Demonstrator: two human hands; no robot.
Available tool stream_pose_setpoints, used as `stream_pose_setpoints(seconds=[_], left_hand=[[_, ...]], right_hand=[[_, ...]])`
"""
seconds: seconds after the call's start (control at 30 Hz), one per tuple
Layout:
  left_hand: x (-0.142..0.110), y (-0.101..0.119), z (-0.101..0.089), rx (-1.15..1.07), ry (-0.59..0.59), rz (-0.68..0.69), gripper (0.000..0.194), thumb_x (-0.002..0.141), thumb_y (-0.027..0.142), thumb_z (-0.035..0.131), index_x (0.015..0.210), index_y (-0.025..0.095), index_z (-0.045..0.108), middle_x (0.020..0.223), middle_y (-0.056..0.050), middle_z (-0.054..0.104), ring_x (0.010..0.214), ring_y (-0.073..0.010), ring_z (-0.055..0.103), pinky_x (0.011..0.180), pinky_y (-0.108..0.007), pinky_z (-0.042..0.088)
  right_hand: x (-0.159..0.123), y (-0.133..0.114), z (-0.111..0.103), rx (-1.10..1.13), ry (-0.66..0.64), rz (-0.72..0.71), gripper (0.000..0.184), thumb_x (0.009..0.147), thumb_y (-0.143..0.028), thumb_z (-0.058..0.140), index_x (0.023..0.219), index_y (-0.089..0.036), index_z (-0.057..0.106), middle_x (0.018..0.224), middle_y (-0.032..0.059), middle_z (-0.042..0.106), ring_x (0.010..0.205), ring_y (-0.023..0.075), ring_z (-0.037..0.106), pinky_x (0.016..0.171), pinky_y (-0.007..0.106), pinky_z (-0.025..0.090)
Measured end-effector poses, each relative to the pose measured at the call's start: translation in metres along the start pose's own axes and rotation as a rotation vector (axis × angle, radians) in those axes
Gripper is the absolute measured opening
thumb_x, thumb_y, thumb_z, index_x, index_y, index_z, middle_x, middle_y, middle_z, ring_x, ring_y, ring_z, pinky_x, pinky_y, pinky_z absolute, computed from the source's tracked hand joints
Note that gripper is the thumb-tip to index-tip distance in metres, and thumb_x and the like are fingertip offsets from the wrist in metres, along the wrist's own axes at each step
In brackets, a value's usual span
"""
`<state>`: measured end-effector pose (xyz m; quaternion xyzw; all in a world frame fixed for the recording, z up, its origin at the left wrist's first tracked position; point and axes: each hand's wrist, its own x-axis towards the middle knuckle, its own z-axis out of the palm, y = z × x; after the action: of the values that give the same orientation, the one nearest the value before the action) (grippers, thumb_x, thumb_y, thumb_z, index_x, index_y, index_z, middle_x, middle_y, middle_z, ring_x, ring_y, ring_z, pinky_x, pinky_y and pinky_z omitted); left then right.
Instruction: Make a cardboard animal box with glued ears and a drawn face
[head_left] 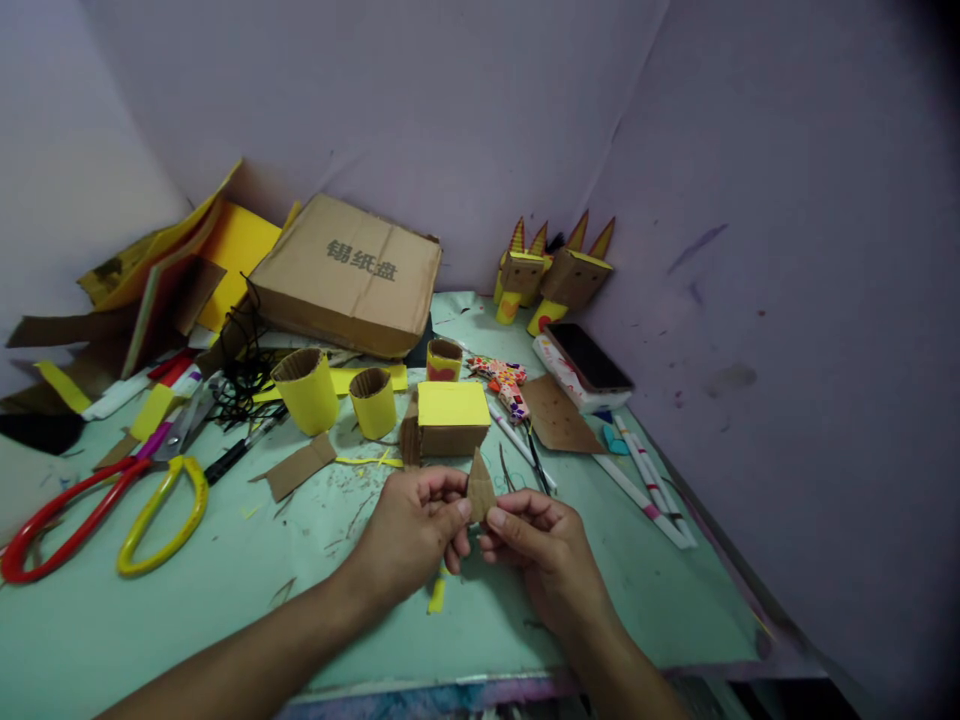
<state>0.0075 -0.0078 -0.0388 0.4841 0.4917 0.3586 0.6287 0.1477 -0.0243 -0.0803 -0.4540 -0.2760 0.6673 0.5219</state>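
A small pointed piece of cardboard [481,488] is held upright, tip up, over the front middle of the table. My left hand [412,525] pinches its left edge between thumb and fingers. My right hand [541,545] grips its lower right side the same way. Just beyond the fingers sits a cardboard block with a yellow top [453,405]. Left of it stand a short yellow cardboard tube [373,404] and a larger yellow tube [305,390]. Behind the block is another small tube [444,361] with a red shape on it.
Large scissors [161,480] with red and yellow handles lie left. A cardboard box [349,270] stands at the back. Two cardboard animal figures [574,275] with pointed ears are at back right. A phone [589,357], a patterned glue gun [506,382] and markers [656,480] lie right.
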Motion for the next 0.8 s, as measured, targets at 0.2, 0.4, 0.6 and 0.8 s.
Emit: stream_pose_setpoints(seconds=[0.2,0.4,0.6,0.8], left_hand=[[-0.0007,0.0001,0.0010,-0.021,0.009,0.012,0.022,0.060,0.030,0.061,0.073,0.012,0.060,0.047,0.002,0.057,0.038,-0.0089,0.050,0.035,-0.020,0.043],[0.0033,-0.0032,-0.0012,-0.088,0.035,-0.059,0.019,0.055,0.027,0.063,0.068,0.013,0.057,0.039,0.004,0.055,0.033,-0.0083,0.046,0.032,-0.019,0.041],[0.0041,-0.0056,-0.0026,-0.113,0.045,-0.071,0.018,0.055,0.026,0.063,0.066,0.013,0.057,0.037,0.005,0.053,0.030,-0.0075,0.043,0.030,-0.018,0.039],[0.0001,-0.0005,0.0002,-0.071,-0.010,-0.062,0.016,0.055,0.025,0.060,0.066,0.013,0.058,0.038,0.005,0.053,0.032,-0.0073,0.044,0.033,-0.019,0.040]], right_hand=[[0.0000,0.0000,-0.0001,0.004,0.035,0.002,0.029,0.047,-0.027,0.087,0.062,-0.014,0.065,0.047,0.0011,0.066,0.042,0.0124,0.060,0.046,0.022,0.048],[0.0000,-0.0044,0.0031,0.001,0.009,0.023,0.030,0.048,-0.032,0.086,0.062,-0.013,0.068,0.050,0.0036,0.068,0.042,0.0125,0.061,0.046,0.021,0.049],[-0.0012,-0.0086,0.0059,0.061,-0.014,0.063,0.032,0.050,-0.038,0.083,0.063,-0.011,0.070,0.051,0.0067,0.068,0.043,0.0145,0.062,0.045,0.022,0.051],[-0.0001,-0.0007,0.0006,-0.028,-0.040,-0.011,0.029,0.055,-0.035,0.083,0.065,-0.012,0.068,0.053,0.0013,0.065,0.043,0.0118,0.059,0.045,0.022,0.050]])
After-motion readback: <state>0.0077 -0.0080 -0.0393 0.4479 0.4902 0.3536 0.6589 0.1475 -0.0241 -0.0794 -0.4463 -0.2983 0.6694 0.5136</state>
